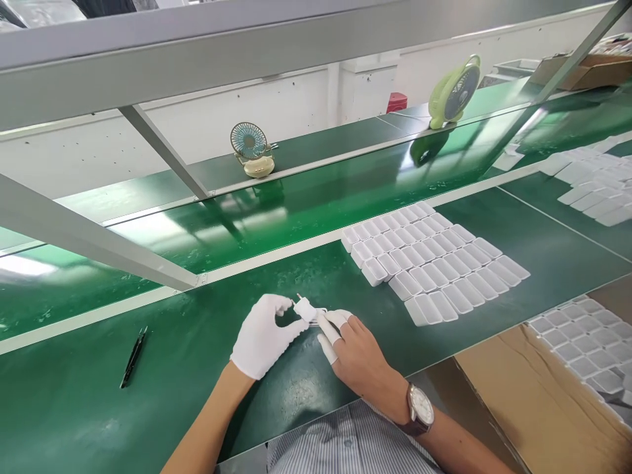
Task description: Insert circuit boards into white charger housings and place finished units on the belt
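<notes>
Between my hands, over the green worktop, is a small white charger plug [306, 311] with thin metal pins pointing up and to the left. My left hand [263, 334], in a white glove, is closed around its left side, thumb below and fingertips near the pins. White finger cots cover several fingertips of my right hand [353, 345], which pinches the plug's right end. A thin white loop shows at that end, partly hidden by the fingers. Black tweezers [133, 357] lie on the worktop to the left of my hands.
Rows of small white trays [434, 263] stand right of my hands. More white pieces [597, 184] lie farther right. A cardboard box [553, 395] with white trays sits at lower right. Metal posts [99, 230] rise at left. Beyond are a small fan [249, 141] and a green fan [457, 92].
</notes>
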Action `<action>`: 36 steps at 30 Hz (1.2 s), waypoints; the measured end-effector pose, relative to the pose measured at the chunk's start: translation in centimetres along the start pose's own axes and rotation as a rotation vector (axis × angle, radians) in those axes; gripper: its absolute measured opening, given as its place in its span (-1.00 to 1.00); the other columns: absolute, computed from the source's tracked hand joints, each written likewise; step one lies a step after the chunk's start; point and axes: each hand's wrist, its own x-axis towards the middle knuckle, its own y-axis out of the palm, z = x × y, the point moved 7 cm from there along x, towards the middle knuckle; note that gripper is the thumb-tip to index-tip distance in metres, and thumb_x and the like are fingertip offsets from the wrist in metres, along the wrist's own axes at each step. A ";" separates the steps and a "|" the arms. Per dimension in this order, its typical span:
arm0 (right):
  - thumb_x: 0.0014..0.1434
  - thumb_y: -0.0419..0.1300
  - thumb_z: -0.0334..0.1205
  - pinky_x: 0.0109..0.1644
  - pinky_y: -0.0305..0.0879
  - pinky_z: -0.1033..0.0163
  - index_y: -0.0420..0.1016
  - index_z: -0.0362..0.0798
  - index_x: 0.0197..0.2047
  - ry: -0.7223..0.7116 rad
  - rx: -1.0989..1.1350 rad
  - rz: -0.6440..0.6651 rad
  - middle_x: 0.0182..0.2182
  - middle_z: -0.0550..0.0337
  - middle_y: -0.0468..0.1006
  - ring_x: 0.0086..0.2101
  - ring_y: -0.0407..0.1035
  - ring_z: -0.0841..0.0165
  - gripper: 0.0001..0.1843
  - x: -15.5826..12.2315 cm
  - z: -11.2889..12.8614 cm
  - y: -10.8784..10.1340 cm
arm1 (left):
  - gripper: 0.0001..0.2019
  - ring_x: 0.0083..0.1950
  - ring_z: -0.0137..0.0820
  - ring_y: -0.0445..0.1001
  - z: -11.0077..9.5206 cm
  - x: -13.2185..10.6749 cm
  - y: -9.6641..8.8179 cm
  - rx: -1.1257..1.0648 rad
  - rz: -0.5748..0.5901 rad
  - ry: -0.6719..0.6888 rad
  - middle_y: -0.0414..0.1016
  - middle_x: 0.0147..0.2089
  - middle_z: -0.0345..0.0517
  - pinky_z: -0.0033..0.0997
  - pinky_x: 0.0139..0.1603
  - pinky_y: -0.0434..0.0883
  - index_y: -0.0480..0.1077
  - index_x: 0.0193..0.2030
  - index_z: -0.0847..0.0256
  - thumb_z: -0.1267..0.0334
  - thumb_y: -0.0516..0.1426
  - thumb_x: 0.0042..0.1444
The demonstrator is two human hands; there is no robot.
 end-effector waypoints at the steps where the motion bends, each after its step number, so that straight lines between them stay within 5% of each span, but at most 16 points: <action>1: 0.20 0.20 -0.41 -0.13 0.45 -0.12 0.46 -0.01 -0.49 -0.010 -0.004 -0.004 -0.38 -0.02 0.38 -0.21 0.32 0.08 -0.76 0.2 0.2 -0.3 | -0.71 -0.21 -0.31 0.48 -0.9 -0.5 -0.2 0.054 0.033 0.053 0.50 -0.23 -0.17 -0.25 -0.20 0.41 0.44 -0.21 0.14 -0.03 0.28 0.14; 4: 0.11 0.18 -0.49 -0.15 0.47 -0.10 0.49 -0.04 -0.46 -0.047 0.003 -0.019 -0.31 -0.07 0.43 -0.20 0.31 0.09 -0.80 1.0 0.8 -1.3 | -0.72 -0.27 -0.33 0.45 -4.1 -2.3 1.1 0.204 0.228 0.265 0.49 -0.33 -0.18 -0.24 -0.20 0.34 0.44 -0.35 0.13 0.05 0.11 0.34; 8: 0.08 0.16 -0.54 -0.04 0.48 -0.12 0.55 -0.10 -0.30 -0.071 0.001 -0.049 -0.11 -0.14 0.48 -0.09 0.30 0.05 -0.79 1.5 1.2 -1.8 | -0.79 -0.18 -0.25 0.46 -5.8 -3.3 2.8 0.300 0.238 0.338 0.55 -0.11 -0.05 -0.19 -0.16 0.34 0.45 0.00 0.12 0.25 0.00 0.40; 13: 0.05 0.15 -0.55 -0.14 0.48 -0.07 0.41 -0.02 -0.54 -0.066 -0.032 -0.068 -0.39 -0.02 0.42 -0.25 0.29 0.13 -0.74 1.0 0.9 -1.6 | -0.74 -0.17 -0.18 0.43 -5.7 -3.0 3.7 0.421 0.198 0.311 0.52 -0.11 0.00 -0.13 -0.14 0.34 0.41 0.10 0.16 0.31 0.00 0.36; 21: 0.01 0.12 -0.58 -0.25 0.44 0.03 0.33 -0.01 -0.63 -0.082 -0.145 -0.016 -0.54 0.09 0.28 -0.42 0.22 0.23 -0.68 1.8 1.7 -2.0 | -0.73 -0.13 -0.18 0.44 -6.3 -2.6 3.4 0.484 0.184 0.251 0.52 -0.13 -0.02 -0.15 -0.12 0.36 0.43 0.10 0.13 0.33 0.00 0.37; 27: 0.15 0.10 -0.57 0.08 0.42 -0.05 0.51 -0.11 -0.46 -0.106 -0.161 -0.032 -0.35 -0.03 0.49 -0.22 0.39 0.14 -0.73 2.2 2.6 -2.1 | -0.78 -0.17 -0.20 0.42 -5.6 -2.4 4.3 0.496 0.218 0.237 0.49 -0.20 -0.05 -0.16 -0.11 0.38 0.46 -0.08 0.18 0.42 0.00 0.34; 36: 0.23 0.03 -0.51 0.09 0.44 -0.11 0.59 -0.22 -0.28 -0.110 -0.179 -0.055 -0.19 -0.19 0.59 -0.10 0.45 0.05 -0.71 2.0 3.2 -1.6 | -0.77 -0.19 -0.20 0.43 -4.4 -2.5 5.0 0.506 0.225 0.210 0.50 -0.17 -0.03 -0.17 -0.17 0.39 0.46 -0.02 0.18 0.41 0.01 0.34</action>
